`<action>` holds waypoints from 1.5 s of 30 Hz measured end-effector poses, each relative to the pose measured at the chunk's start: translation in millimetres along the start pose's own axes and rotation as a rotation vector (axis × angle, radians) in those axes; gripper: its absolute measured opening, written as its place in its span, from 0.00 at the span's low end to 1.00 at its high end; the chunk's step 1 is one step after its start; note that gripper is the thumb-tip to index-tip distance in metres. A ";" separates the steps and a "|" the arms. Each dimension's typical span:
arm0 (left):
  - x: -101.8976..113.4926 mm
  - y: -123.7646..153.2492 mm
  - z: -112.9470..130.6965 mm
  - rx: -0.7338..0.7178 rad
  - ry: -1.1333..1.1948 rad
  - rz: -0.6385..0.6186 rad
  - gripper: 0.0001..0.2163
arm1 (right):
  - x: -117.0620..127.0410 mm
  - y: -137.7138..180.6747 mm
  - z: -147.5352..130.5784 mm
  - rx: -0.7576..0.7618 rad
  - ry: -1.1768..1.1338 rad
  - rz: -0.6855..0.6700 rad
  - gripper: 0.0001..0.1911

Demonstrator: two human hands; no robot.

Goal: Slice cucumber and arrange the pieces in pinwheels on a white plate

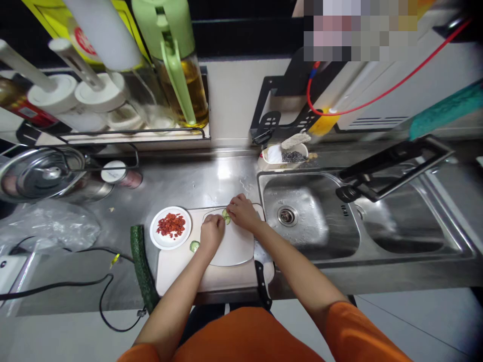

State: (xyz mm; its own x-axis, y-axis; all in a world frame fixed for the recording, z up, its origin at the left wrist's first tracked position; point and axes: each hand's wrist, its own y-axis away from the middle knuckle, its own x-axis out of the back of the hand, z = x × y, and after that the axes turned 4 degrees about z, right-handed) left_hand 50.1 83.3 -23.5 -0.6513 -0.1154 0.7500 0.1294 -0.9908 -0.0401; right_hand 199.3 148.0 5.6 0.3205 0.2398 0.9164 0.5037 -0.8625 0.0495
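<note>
The right hand rests near the far edge of a beige rectangular cutting board, fingers bent and fingertips closed on a few small pale green cucumber slices. The left hand sits just beside it on the left, knuckles up and fingers curled down next to the same slices; whether it grips one cannot be told. Both hands are over a white oval plate that lies on the board. One more round green cucumber slice lies alone on the board, just left of the left wrist.

A black-handled kitchen knife lies along the board's right edge, handle toward the counter's front edge, its blade partly hidden under the right forearm. Touching the board's far left corner stands a small round white plate of chopped red pieces. A whole dark green cucumber lies along the board's left side, reaching the front edge of the steel counter.

To the right, a double stainless steel sink is set into the counter. A black power cord and a crumpled clear plastic bag lie toward the left end.
</note>
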 end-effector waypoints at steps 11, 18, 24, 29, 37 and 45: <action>11.7 -1.3 3.4 -0.031 0.051 0.028 0.08 | 0.4 12.7 7.9 -0.098 -0.052 0.087 0.09; 75.2 21.0 -10.9 -0.056 -0.032 0.089 0.08 | 7.5 53.5 -15.9 -0.210 -0.149 0.242 0.10; 99.8 71.4 -46.8 0.100 -0.132 0.004 0.09 | -19.0 102.9 -61.2 -0.148 -0.243 0.200 0.10; 86.7 86.7 -62.0 0.119 -0.155 -0.012 0.13 | -36.1 120.3 -82.2 -0.175 -0.237 0.107 0.08; 79.3 85.7 -64.8 0.164 -0.145 -0.001 0.13 | -39.4 123.2 -88.3 -0.161 -0.253 0.091 0.07; 80.2 81.9 -60.8 0.278 -0.085 0.050 0.09 | -38.1 120.7 -89.8 -0.164 -0.237 0.066 0.07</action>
State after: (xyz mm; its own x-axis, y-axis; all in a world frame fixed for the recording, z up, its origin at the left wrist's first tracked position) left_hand -37.1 -11.4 -6.9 -0.5751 -0.1454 0.8050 0.3673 -0.9252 0.0953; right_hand 175.9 -5.3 12.3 0.5362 0.2619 0.8025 0.3453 -0.9355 0.0746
